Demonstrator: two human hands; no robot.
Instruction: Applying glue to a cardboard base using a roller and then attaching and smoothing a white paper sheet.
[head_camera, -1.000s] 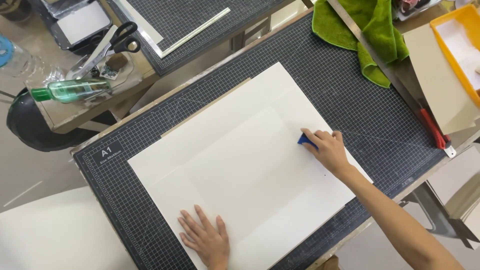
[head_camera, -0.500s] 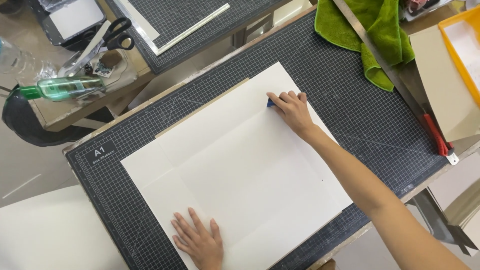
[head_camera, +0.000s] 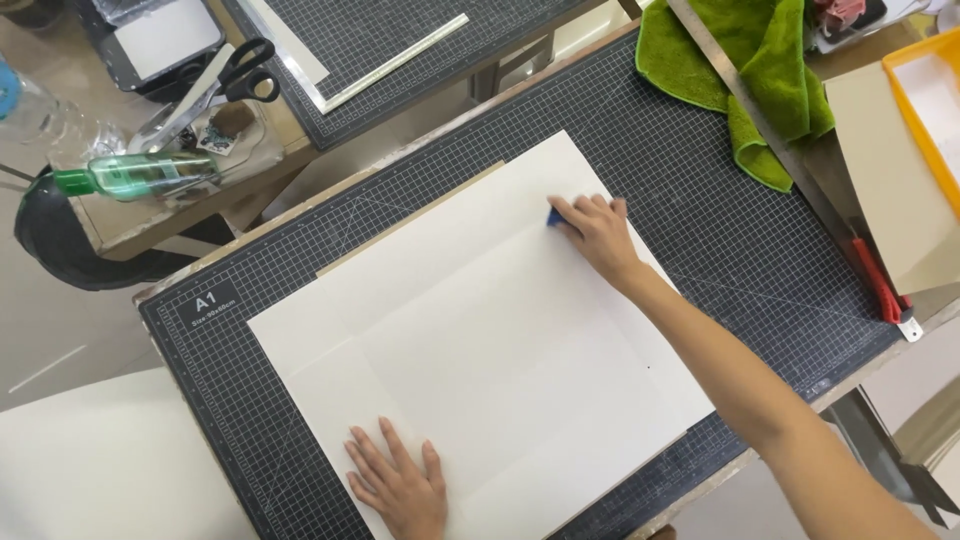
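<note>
Now — right hand presses blue tool, perhaps a scraper | left hand flat on white sheet

left hand laid flat, palm down, fingers spread and pointing away from the body, low in the head view, wrist cut off by the bottom edge. right hand stretched far forward, knuckles up, fingers curled together and pressed downward. bare right forearm running straight and diagonally from the lower right corner up to the wrist, elbow out of view. hands well apart, right one much farther from the body than the left.
</note>
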